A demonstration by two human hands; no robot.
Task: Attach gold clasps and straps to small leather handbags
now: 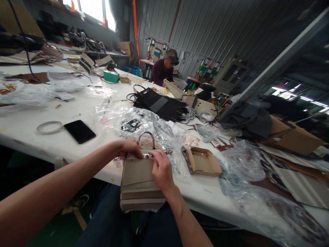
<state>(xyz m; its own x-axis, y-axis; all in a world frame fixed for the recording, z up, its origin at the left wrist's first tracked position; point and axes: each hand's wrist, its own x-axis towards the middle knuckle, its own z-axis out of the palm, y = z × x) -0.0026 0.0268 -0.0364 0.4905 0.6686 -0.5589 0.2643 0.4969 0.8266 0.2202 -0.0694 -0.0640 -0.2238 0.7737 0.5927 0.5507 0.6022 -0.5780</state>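
I have the beige bag [138, 175] roughly upright at the near edge of the white surface [53, 113], its looped handle [146, 133] raised. Left hand [131, 147] and right hand [162, 169] are both curled nearly closed on the bag's upper part, fingertips at a small metal fitting [145, 156], though I cannot resolve their exact pinch on it. Open cardboard tray [214, 167] lies to the right, dark phone [80, 131] to the left.

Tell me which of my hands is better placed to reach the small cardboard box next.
Probably your right hand: it's nearer the cardboard box. Your left hand is farther away, across the bag's top.
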